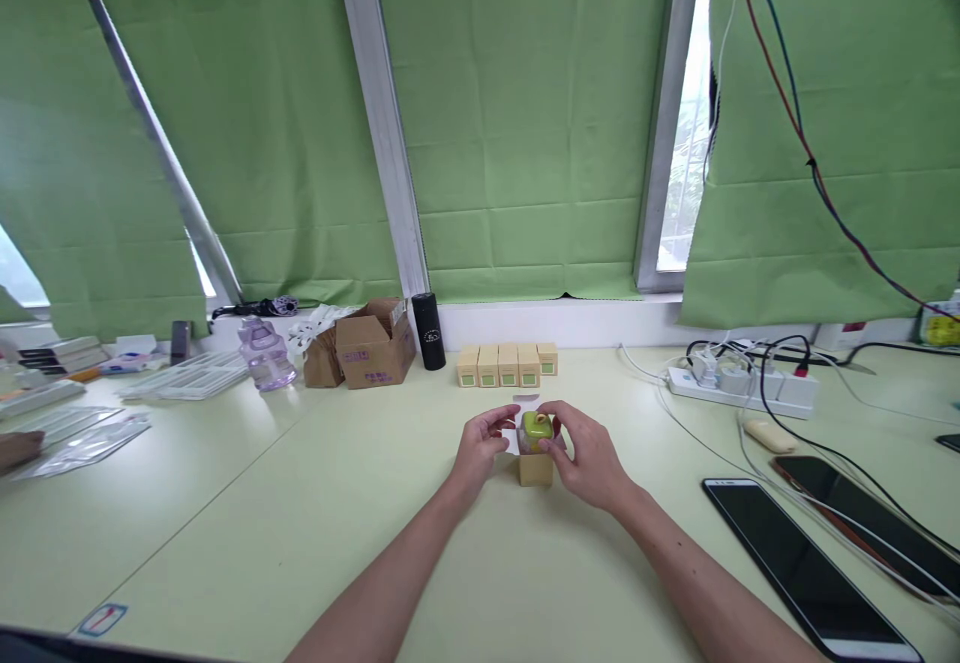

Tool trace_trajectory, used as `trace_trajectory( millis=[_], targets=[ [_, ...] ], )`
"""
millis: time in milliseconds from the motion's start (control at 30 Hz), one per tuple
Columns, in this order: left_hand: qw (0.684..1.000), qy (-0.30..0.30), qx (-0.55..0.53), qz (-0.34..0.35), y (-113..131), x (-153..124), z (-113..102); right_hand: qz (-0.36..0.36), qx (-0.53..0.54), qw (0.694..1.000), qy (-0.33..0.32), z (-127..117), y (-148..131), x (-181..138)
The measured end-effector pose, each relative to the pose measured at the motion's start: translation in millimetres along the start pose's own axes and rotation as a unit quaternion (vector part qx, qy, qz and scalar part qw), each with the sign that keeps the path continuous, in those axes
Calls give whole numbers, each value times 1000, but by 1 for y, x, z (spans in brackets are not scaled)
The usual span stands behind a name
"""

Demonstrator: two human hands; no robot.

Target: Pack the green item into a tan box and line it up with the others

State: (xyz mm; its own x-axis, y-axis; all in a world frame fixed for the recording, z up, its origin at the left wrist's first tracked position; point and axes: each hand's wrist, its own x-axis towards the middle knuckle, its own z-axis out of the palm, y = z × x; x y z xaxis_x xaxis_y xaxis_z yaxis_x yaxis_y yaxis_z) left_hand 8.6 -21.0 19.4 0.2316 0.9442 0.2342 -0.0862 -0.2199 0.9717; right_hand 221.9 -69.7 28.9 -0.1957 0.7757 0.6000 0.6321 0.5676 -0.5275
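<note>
Head view, single frame.

Item 1: small green object (537, 427), centre of the frame, pinched from both sides. Left hand (480, 450) closes fingertips on its left side; right hand (589, 458) wraps it from the right, thumb forward.

Item 2: small tan box (535, 469), directly beneath the green object on the pale green table (315, 503); whether the object touches it cannot be told.

Item 3: row of matching boxes (507, 364), just behind the hands, near the sill.

Item 4: two dark phones (810, 563), lower right; power strip (742, 381) with cables, right of centre.

Item 5: brown carton (373, 345), black cylinder (428, 331) and clear bottle (265, 354), left of centre.

Risk, as judged: the fingertip grip is light, so the object could slip; a nudge could tip the unbraced box below.
</note>
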Motion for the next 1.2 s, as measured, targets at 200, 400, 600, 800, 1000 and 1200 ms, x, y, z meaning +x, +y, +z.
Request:
trace_trajectory(
  millis=[200,400,600,800,1000,1200],
  targets=[
    [1000,6,-4,-3,-1,0,0,-6,-10,1000,-25,2,-2,-2],
    [1000,14,-4,-6,-3,-1,1,-12,-2,999,-40,3,-3,-2],
    [1000,20,-5,-1,-3,-1,2,6,17,1000,-25,10,1,1],
    [1000,23,-12,-4,-2,-1,2,29,60,998,-11,17,6,2],
    [1000,19,-16,-4,-2,0,2,63,112,992,0,23,9,3],
    [1000,21,-11,-2,-2,-1,3,96,144,985,16,26,10,5]
  ],
)
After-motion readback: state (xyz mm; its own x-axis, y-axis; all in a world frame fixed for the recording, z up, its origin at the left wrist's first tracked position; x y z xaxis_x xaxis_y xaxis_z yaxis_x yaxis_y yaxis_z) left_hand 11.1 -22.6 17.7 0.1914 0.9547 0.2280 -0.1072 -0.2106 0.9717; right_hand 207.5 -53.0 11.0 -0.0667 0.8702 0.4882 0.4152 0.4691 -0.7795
